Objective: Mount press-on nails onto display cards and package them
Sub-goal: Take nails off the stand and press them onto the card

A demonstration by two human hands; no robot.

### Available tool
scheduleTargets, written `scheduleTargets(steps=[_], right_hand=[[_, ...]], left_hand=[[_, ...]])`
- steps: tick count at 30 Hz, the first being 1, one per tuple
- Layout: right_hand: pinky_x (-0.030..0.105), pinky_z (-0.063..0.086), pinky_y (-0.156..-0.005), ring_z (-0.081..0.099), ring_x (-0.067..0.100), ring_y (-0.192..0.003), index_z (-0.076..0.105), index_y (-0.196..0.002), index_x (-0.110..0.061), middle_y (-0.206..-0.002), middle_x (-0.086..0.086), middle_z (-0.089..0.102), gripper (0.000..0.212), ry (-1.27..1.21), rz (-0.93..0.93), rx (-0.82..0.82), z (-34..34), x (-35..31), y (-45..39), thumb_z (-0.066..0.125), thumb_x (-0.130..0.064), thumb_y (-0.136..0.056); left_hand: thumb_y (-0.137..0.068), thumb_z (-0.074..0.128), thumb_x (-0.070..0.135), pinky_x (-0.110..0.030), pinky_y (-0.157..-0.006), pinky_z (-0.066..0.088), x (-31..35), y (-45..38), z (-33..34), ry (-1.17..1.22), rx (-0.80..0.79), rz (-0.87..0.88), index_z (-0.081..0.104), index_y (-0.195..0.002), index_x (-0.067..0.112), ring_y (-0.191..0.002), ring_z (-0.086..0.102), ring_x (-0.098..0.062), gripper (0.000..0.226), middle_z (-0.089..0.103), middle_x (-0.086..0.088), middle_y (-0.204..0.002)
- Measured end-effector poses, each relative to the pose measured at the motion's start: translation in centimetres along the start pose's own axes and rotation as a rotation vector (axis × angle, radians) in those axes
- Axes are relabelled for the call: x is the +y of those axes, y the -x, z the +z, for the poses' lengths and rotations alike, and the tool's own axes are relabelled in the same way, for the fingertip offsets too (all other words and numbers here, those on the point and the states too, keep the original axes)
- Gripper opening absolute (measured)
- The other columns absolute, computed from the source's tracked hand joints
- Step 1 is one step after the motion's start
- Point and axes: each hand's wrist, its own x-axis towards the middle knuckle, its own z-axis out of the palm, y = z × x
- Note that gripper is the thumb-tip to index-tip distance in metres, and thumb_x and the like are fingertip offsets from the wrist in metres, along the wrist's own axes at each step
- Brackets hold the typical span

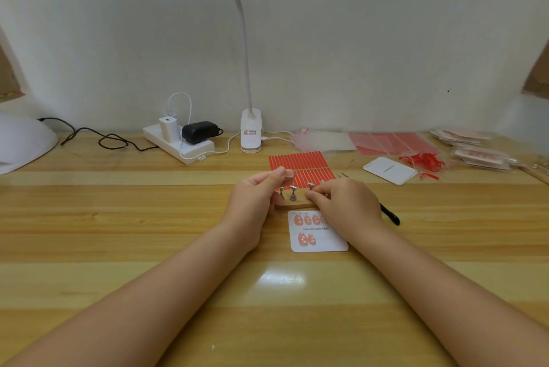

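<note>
You are partway through one card: the display card (319, 233) lying on the table (148, 218) at about 6 o'clock from your hands already carries four pink nails in its top row and two in the lower row, so by my reading the lower row has room left, and the bagging of this card is not yet done. The wooden stand (294, 204) sits just beyond the card at 12 o'clock from it, with small metal pegs upright on it; at least three pegs show bare tops, and I cannot tell whether any peg under your right hand has a nail on it. Your left hand (257, 196) rests at the stand's 9 o'clock end, its fingers (280, 172) curled with thumb and forefinger pinched together just above the pegs; it may have a nail in that pinch, but it is too small to be sure. Your right hand (341, 200) covers the stand's 3 o'clock end, fingers curled down onto it, and what they have hold of is hidden. The red adhesive strip sheet (300, 163) lies at 12 o'clock behind the stand, touching or nearly so. Blank cards (389, 170) wait at 2 o'clock, with clear bags (323, 141) beyond them and finished packs (472, 147) stacked farther toward 2 o'clock, so several sets look already packaged.
</note>
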Motion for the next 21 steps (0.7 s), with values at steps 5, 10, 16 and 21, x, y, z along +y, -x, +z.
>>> scheduleTargets(steps=[5, 10, 16, 21], right_hand=[[0.027, 0.046, -0.054, 0.061, 0.012, -0.066, 0.074, -0.077, -0.019, -0.063, -0.008, 0.064, 0.032, 0.026, -0.074, 0.097, -0.3, -0.4, 0.7, 0.057, -0.043, -0.091], [0.015, 0.044, -0.05, 0.053, 0.003, -0.05, 0.075, -0.077, -0.02, -0.054, -0.008, 0.061, 0.018, -0.713, -0.01, 0.034, -1.5, -1.0, 1.0, 0.07, -0.035, -0.083], [0.009, 0.036, -0.045, 0.046, -0.002, -0.045, 0.074, -0.079, -0.017, -0.05, -0.016, 0.054, 0.014, -0.942, 0.02, -0.136, -1.9, -1.4, 1.1, 0.074, -0.031, -0.081], [0.016, 0.037, -0.045, 0.043, 0.003, -0.044, 0.074, -0.077, -0.013, -0.05, -0.01, 0.053, 0.01, -0.975, 0.044, -0.18, -2.7, -1.4, 0.9, 0.073, -0.022, -0.082]], left_hand=[[-0.089, 0.061, 0.029, -0.018, -0.058, 0.043, -0.1, 0.1, 0.0, -0.038, 0.015, 0.042, 0.075, -0.086, 0.022, -0.053, 0.049, -0.001, 0.016, 0.074, 0.006, -0.089], [-0.086, 0.064, 0.033, -0.006, -0.05, 0.04, -0.2, 0.5, 0.2, -0.133, 0.006, 0.163, 0.074, -0.094, 0.027, -0.05, 0.05, 0.007, 0.014, 0.068, 0.018, -0.067], [-0.088, 0.062, 0.028, -0.006, -0.052, 0.04, 0.0, 0.9, 0.3, -0.139, -0.064, 0.257, 0.072, -0.091, 0.028, -0.051, 0.049, 0.006, 0.011, 0.063, 0.021, -0.058], [-0.089, 0.061, 0.024, -0.008, -0.058, 0.043, 0.2, 1.1, 0.4, -0.181, -0.104, 0.349, 0.072, -0.094, 0.023, -0.061, 0.055, 0.007, 0.013, 0.067, 0.016, -0.07]])
